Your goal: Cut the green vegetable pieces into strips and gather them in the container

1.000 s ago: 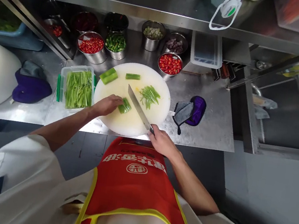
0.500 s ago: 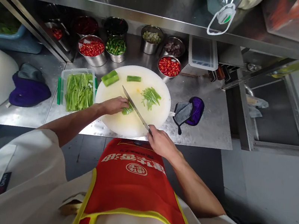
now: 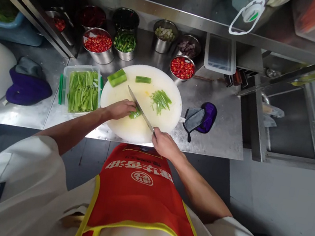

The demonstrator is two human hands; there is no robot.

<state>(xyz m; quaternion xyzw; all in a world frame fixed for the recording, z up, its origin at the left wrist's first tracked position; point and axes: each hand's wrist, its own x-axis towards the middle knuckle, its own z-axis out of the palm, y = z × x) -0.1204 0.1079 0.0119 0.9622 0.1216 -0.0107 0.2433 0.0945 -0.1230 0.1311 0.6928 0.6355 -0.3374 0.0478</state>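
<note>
On a round white cutting board (image 3: 119, 131), my left hand (image 3: 121, 109) presses its curled fingers onto a piece of green vegetable (image 3: 135, 113), partly hidden under the fingertips. My right hand (image 3: 166, 143) grips the handle of a long kitchen knife (image 3: 141, 109). Its blade slants up and left across the board, right beside the left fingertips and the vegetable piece. Thin green strips (image 3: 160, 101) lie in a loose pile right of the blade. Two uncut pieces sit at the board's far side: a wide green piece (image 3: 117, 77) and a narrow green piece (image 3: 143, 79).
Left of the board stands a clear tub (image 3: 67, 79) of cut green strips. Behind are metal pots, including chopped red chillies (image 3: 182, 68) and green chillies (image 3: 125, 42). Purple-grey cloths (image 3: 207, 118) lie at right. A steel shelf (image 3: 150, 11) overhangs the back.
The knife and right hand have shifted slightly left, toward the left fingertips. The left hand stays in place on the vegetable. The whole view has tilted a little.
</note>
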